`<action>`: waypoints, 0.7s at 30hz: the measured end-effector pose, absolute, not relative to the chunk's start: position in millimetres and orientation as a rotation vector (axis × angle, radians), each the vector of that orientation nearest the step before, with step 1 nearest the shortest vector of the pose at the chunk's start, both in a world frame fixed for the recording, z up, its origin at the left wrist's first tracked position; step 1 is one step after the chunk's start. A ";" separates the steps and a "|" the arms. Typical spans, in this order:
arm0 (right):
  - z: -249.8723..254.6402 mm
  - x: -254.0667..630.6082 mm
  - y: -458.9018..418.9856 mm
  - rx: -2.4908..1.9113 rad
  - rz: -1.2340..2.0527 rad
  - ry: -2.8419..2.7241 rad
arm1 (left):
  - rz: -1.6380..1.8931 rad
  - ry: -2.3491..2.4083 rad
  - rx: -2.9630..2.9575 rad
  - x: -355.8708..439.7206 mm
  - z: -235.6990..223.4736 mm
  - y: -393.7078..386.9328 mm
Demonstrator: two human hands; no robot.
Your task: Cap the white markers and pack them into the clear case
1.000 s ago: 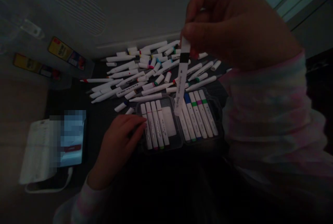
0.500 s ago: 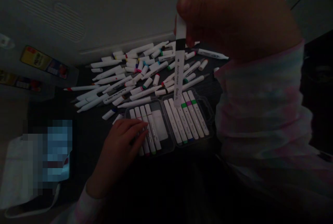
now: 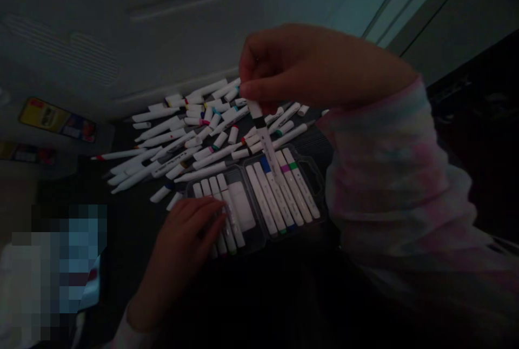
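My right hand (image 3: 279, 70) pinches a white marker (image 3: 268, 146) by its capped top end. A black band circles this marker, and it hangs tilted, its lower end over the right half of an open clear plastic case (image 3: 265, 230). White markers (image 3: 295, 192) lie side by side in that half, with blue, purple and green bands showing. Across the row of markers (image 3: 233, 219) in the left half rests my left hand (image 3: 186, 235), fingers stretched out and partly hiding them. A white insert (image 3: 242, 205) lies beside that row.
Behind the case spreads a pile of loose white markers and caps (image 3: 194, 132) on the dark table (image 3: 133, 224). A pale wall panel (image 3: 194, 40) stands behind it. Yellow-labelled packages (image 3: 57, 119) are at left, near a pixelated object (image 3: 60, 278).
My right hand has lowered and moved left in view with the marker, which now leans more. The left hand stays on the case's left half. The camera view has shifted slightly.
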State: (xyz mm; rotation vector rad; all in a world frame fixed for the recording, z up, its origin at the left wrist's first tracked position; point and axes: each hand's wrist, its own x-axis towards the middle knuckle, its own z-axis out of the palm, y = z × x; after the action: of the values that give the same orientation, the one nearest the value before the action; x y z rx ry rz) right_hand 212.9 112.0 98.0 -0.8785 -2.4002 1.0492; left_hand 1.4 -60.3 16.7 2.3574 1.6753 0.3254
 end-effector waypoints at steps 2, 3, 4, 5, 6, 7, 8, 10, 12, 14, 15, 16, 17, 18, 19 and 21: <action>96.4 212.6 113.0 -0.873 1.048 -2.397 | 0.312 1.694 2.330 0.7 17.5 -59.6; 95.9 212.5 113.4 -0.866 1.036 -2.400 | 0.305 1.702 2.316 0.6 18.0 -59.1; 95.6 212.4 113.7 -0.858 1.027 -2.405 | 0.296 1.709 2.304 0.6 18.5 -58.5; 95.4 212.1 113.8 -0.850 1.015 -2.408 | 0.287 1.712 2.292 0.6 19.2 -57.8; 95.2 211.6 113.9 -0.838 1.007 -2.416 | 0.281 1.710 2.285 0.5 19.9 -57.2; 95.1 210.8 113.8 -0.827 0.999 -2.421 | 0.275 1.705 2.280 0.4 20.7 -56.7; 95.1 209.9 113.7 -0.817 0.998 -2.426 | 0.272 1.699 2.279 0.3 21.5 -56.2; 94.7 207.8 113.4 -0.812 0.997 -2.434 | 0.272 1.694 2.275 0.1 23.2 -55.4; 93.9 205.6 113.4 -0.809 0.989 -2.443 | 0.279 1.688 2.265 0.4 24.8 -54.6; 92.6 204.2 114.0 -0.793 0.975 -2.437 | 0.292 1.674 2.251 1.2 26.2 -53.6; 91.9 204.0 114.6 -0.784 0.971 -2.420 | 0.295 1.668 2.243 1.6 26.7 -53.2; 91.2 204.0 115.4 -0.780 0.981 -2.412 | 0.295 1.664 2.237 1.9 26.9 -52.7; 90.6 204.4 116.3 -0.777 0.992 -2.405 | 0.292 1.666 2.233 2.1 27.1 -52.4; 90.1 205.1 117.3 -0.775 1.007 -2.403 | 0.287 1.668 2.231 2.1 27.2 -52.0; 89.7 205.8 118.2 -0.771 1.025 -2.404 | 0.276 1.669 2.226 2.1 27.4 -51.6; 89.2 206.9 119.2 -0.750 1.070 -2.403 | 0.269 1.688 2.195 2.8 28.8 -50.2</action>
State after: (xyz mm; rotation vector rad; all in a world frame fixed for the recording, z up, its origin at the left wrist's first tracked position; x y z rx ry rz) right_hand 206.9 119.2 89.2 -0.7495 -2.4033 1.0697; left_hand 2.8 -50.2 28.8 2.1954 1.6875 0.2689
